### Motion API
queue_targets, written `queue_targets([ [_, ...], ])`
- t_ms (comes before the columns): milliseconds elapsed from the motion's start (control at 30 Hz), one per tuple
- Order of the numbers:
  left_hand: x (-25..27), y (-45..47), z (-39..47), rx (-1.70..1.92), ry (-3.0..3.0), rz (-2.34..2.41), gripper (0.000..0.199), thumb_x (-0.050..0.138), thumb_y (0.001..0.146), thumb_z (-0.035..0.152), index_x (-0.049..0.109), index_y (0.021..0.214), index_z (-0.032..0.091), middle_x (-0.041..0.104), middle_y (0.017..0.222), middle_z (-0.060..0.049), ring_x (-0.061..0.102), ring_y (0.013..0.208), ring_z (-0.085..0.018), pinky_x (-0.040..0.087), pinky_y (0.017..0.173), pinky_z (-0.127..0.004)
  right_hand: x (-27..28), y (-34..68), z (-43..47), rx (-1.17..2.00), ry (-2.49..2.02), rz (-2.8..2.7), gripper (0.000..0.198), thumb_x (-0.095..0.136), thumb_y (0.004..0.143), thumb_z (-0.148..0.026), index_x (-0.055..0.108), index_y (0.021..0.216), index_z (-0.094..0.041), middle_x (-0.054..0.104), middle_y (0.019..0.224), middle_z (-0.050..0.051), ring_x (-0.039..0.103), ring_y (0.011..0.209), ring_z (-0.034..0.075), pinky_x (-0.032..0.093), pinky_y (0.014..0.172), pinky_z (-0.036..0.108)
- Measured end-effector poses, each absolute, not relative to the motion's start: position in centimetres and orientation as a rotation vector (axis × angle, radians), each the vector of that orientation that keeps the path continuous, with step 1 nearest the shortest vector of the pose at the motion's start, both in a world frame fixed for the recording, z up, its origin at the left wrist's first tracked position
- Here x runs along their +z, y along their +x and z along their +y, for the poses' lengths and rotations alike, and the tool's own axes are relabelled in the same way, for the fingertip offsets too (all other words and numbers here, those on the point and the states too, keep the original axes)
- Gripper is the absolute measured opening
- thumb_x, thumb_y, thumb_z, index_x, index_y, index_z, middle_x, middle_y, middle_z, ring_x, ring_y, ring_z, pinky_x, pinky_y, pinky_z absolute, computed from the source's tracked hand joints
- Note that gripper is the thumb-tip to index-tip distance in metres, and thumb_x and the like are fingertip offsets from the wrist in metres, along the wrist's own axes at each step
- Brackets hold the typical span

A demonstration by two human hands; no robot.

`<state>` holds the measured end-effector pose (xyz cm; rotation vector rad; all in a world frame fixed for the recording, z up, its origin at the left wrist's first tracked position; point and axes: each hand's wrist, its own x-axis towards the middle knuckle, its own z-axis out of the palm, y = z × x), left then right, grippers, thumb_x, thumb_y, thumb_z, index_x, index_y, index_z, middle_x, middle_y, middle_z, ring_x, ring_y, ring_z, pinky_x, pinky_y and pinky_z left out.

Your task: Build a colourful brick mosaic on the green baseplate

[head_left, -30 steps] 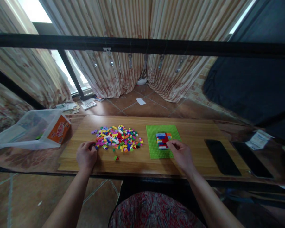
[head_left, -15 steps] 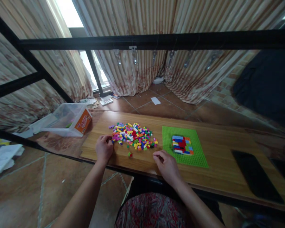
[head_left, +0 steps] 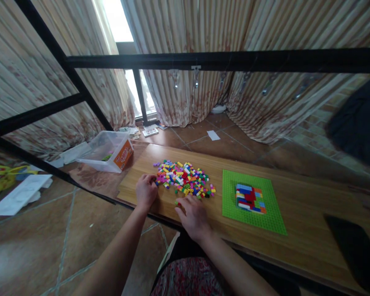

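A pile of small colourful toy bricks [head_left: 185, 174] lies on the wooden table. My left hand [head_left: 146, 192] rests at the pile's left edge, its fingers curled in; whatever they may hold is hidden. In front of the pile is my right hand [head_left: 194, 218], palm down, thumb apart from the fingers. A small green and red brick piece [head_left: 178, 203] lies at its fingertips. Farther right, a block built of mixed bricks [head_left: 249, 198] sits on a green baseplate [head_left: 231, 209], with red, blue, white and orange bricks on top.
A clear plastic box [head_left: 98, 164] with an orange label stands beyond the table's left end. A dark flat object [head_left: 354, 246] lies at the table's right. A black metal bar [head_left: 234, 61] crosses behind the table [head_left: 308, 205], before striped curtains.
My right hand has moved left from beside the baseplate to the small green and red piece, its fingers spreading. My left hand stays at the pile's edge. The view has shifted.
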<state>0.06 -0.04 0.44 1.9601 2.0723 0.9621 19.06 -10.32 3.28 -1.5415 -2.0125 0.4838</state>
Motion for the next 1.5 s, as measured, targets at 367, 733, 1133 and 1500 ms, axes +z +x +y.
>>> queue_targets([
  [367, 0.1, 0.0, -0.1, 1.001, 1.927, 2.055, 0.025, 0.047, 0.079, 0.017, 0.07, 0.087, 0.021, 0.066, 0.094, -0.006, 0.06, 0.09, -0.021, 0.046, 0.084, -0.033, 3.2, 20.8, -5.7, 0.239, -1.688, -2.073, 0.019, 0.05, 0.091, -0.022, 0.068, 0.096, -0.024, 0.062, 0.089, 0.007, 0.053, 0.09, 0.022, 0.038, 0.081, 0.034],
  [733, 0.4, -0.2, 0.0, 0.969, 1.952, 2.068, 0.024, 0.047, 0.079, 0.019, 0.07, 0.086, 0.021, 0.067, 0.094, -0.006, 0.061, 0.089, -0.022, 0.046, 0.082, -0.033, 4.5, 20.7, -0.2, 0.168, -1.839, -2.1, 0.02, 0.058, 0.086, -0.029, 0.067, 0.1, -0.019, 0.06, 0.107, 0.012, 0.049, 0.1, 0.027, 0.039, 0.089, 0.039],
  [1133, 0.7, -0.2, 0.3, 0.953, 1.991, 2.079, 0.026, 0.046, 0.079, 0.021, 0.07, 0.086, 0.019, 0.068, 0.093, -0.006, 0.062, 0.087, -0.022, 0.048, 0.08, -0.032, 5.0, 20.8, -3.0, 0.304, -1.76, -1.907, 0.017, 0.051, 0.091, -0.025, 0.061, 0.103, -0.019, 0.067, 0.1, 0.007, 0.057, 0.097, 0.021, 0.042, 0.085, 0.031],
  [1500, 0.7, 0.0, 0.2, 0.955, 1.978, 2.094, 0.025, 0.046, 0.078, 0.021, 0.07, 0.085, 0.019, 0.067, 0.092, -0.006, 0.062, 0.087, -0.021, 0.048, 0.08, -0.031, 1.9, 25.9, -8.9, 0.419, -1.618, -1.535, 0.023, 0.048, 0.087, -0.018, 0.067, 0.099, -0.021, 0.067, 0.096, 0.006, 0.062, 0.089, 0.019, 0.049, 0.079, 0.03],
])
